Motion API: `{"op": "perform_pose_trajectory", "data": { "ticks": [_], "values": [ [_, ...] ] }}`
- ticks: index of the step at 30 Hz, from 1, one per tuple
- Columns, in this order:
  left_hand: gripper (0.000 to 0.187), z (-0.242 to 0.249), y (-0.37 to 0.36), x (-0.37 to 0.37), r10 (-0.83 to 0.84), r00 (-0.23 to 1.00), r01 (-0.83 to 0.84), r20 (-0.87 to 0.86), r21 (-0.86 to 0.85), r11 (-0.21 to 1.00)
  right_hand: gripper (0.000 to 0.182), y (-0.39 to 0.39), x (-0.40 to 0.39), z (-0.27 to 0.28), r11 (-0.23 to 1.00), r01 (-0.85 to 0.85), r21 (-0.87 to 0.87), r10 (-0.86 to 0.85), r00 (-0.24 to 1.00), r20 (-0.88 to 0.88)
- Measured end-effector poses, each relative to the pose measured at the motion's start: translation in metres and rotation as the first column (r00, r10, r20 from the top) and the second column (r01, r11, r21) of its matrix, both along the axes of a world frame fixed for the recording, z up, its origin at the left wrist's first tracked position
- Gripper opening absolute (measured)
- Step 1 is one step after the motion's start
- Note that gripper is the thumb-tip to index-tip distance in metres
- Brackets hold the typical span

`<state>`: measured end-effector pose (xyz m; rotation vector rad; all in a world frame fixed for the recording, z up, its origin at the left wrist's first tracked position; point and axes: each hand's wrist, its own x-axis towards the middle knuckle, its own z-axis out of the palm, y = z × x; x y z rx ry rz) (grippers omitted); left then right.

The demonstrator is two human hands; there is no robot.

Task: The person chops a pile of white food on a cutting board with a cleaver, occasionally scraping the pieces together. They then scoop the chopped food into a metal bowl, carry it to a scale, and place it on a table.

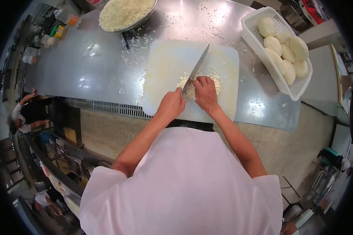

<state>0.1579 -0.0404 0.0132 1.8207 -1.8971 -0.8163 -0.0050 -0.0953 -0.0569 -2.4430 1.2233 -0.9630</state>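
Note:
A long knife (199, 65) stands over the pale cutting board (164, 58), its tip toward the board's far edge. My left hand (171, 104) is wrapped round its handle. To the right of the blade, my right hand (205, 92) has its fingers curled down on pale chopped pieces (215, 79); what lies under the fingertips is hidden. More chopped bits show on both sides of the blade, close to my hands.
A metal bowl (139, 24) heaped with pale chopped food stands at the back left. A white basket (298, 91) at the right holds several peeled pale lumps (286, 53). Scraps dot the steel table (106, 66). People appear at the far left and lower left.

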Motion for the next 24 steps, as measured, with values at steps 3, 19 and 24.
{"op": "perform_pose_trajectory", "data": {
  "ticks": [3,19,24],
  "values": [
    [0.015,0.025,0.003,0.000,0.026,0.999,-0.025,-0.028,0.029,0.999,0.017,-0.001,-0.003,0.000,1.000,0.006,-0.006,-0.007,0.999,-0.040],
    [0.015,0.017,-0.014,-0.015,0.040,0.998,-0.036,-0.040,0.097,0.995,0.021,0.004,-0.003,-0.001,1.000,0.001,-0.010,-0.002,0.998,-0.067],
    [0.014,0.007,0.008,-0.010,0.067,0.992,-0.062,-0.102,0.056,0.996,0.021,0.001,0.001,-0.005,1.000,0.025,-0.006,-0.026,0.998,-0.051]
  ]
}}
